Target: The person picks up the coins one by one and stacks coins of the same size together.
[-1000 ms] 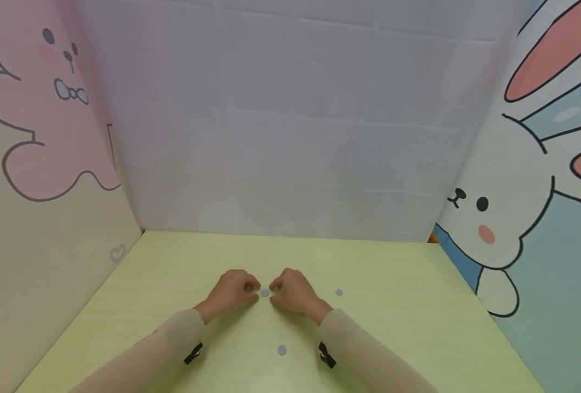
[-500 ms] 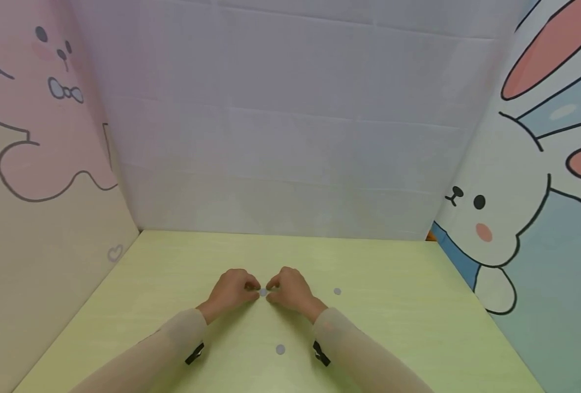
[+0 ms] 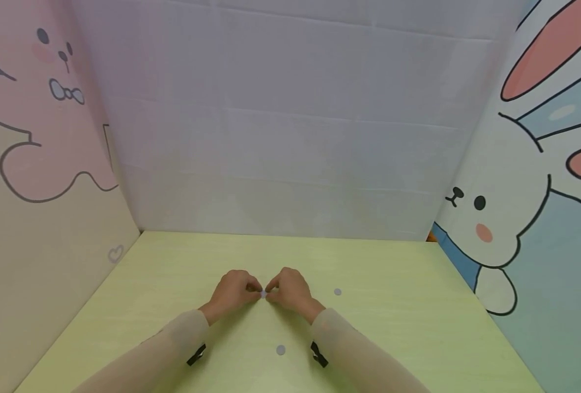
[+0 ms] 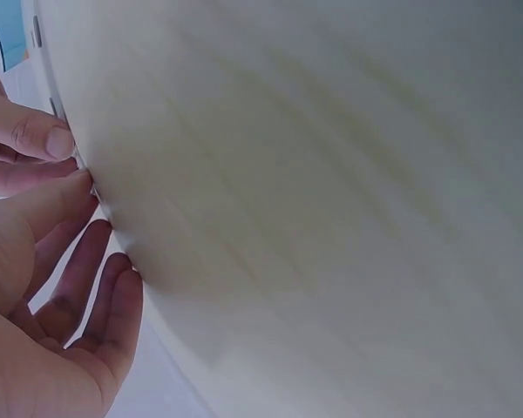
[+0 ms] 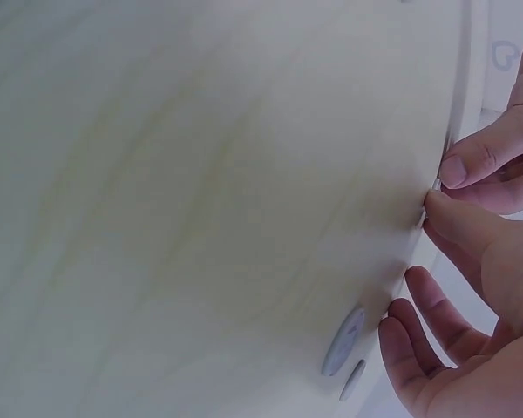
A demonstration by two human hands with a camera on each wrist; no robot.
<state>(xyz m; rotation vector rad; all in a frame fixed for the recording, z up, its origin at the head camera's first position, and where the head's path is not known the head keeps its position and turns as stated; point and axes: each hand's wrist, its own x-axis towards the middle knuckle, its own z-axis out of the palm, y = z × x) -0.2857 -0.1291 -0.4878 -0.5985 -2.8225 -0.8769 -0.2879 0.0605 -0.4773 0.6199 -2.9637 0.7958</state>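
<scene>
In the head view, my left hand [image 3: 233, 292] and right hand [image 3: 290, 292] meet over the pale yellow table [image 3: 393, 338]. Between their fingertips lies a small round grey disc [image 3: 264, 295], mostly covered by the fingers. Thumb and forefinger of each hand pinch its edge from opposite sides. From the right wrist, a thin light sliver of the disc [image 5: 436, 185] shows between the two thumbs; the other fingers of that hand [image 5: 471, 322] are bent with their tips at the table. The left wrist view shows the left hand [image 4: 52, 296] close to the other thumb, the disc hardly visible.
A second grey disc [image 3: 337, 292] lies right of the hands, and another disc [image 3: 280, 350] nearer the front. A white sheet [image 3: 290, 136] stands behind the table. Cartoon-printed panels rise at left [image 3: 49, 229] and right [image 3: 556, 262].
The right hand has moved slightly left, narrowing the gap to the left hand. The fingertips of both hands have closed in on the disc and now cover most of it.
</scene>
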